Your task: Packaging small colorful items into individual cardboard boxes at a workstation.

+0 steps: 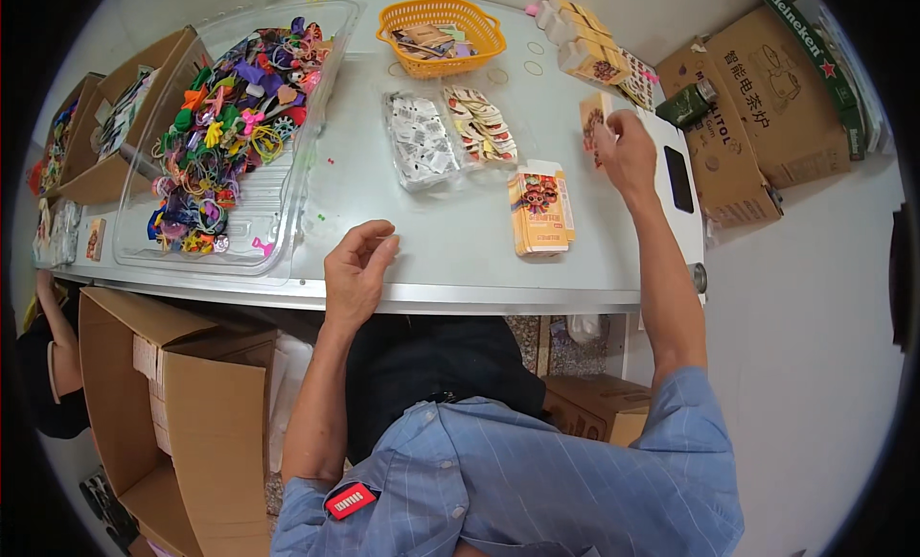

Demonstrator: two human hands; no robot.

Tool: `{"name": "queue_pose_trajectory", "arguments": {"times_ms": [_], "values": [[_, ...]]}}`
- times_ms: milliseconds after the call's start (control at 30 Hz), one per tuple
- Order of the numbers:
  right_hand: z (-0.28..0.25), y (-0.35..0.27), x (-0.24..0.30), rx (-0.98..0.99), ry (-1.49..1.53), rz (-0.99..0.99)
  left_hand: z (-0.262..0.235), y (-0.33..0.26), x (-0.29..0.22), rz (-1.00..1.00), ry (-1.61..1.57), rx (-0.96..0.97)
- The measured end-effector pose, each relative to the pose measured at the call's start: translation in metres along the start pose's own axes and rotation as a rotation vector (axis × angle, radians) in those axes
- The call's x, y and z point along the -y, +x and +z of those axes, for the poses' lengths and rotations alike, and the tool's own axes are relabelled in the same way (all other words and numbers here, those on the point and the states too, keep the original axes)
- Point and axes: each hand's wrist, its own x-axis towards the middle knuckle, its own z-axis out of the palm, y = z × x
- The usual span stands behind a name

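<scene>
The right hand [625,152] pinches a small printed card packet [591,126] in its fingers at the far right of the grey table [441,260], while the left hand [355,274] rests empty, fingers loosely curled, near the front edge, beside one orange packet stack [540,212], two clear bags [450,135], one orange basket [441,34] and one clear tray of colourful trinkets [230,126], cardboard boxes [182,404] standing around.

A pale grey table [450,260] is carrying everything. At its ten o'clock a clear plastic tray [278,188] is lying. At twelve an orange basket [441,34] is sitting. In the centre two clear bags [450,135] are lying, and a small orange packet stack [540,212] is resting just beside them at four o'clock.
</scene>
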Motion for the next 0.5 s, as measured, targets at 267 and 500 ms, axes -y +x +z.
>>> {"name": "queue_pose_trajectory", "arguments": {"times_ms": [267, 500], "values": [[0.024, -0.012, -0.03, -0.124, -0.635, -0.17, 0.003, -0.005, 0.001, 0.046, 0.089, -0.016], [-0.025, -0.066, 0.037, 0.134, -0.033, 0.272, 0.041, -0.005, -0.021, -0.122, -0.016, -0.022]]}}
